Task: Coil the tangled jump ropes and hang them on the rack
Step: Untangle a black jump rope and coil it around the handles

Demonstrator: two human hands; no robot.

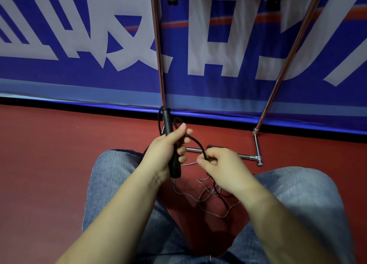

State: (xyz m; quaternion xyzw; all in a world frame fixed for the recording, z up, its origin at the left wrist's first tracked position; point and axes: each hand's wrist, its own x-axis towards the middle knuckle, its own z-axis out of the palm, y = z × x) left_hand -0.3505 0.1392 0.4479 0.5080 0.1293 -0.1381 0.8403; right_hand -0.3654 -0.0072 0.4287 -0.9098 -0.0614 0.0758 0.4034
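Red matte floor (pixel 59 154), blue-white lettered banner wall (pixel 79 45) behind. Left hand (pixel 164 150) grips black jump-rope handle (pixel 168 128) upright; right hand (pixel 220 164) pinches black cord (pixel 195 142). Tangled grey cord (pixel 210 204) on floor btwn knees, chrome tube rack (pixel 256 144) just beyond.

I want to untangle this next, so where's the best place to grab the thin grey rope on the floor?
Pinch the grey rope from above at its outer loop nearest you, on the red floor. That loop lies flat and apart from the black rope; farther up the strands cross.
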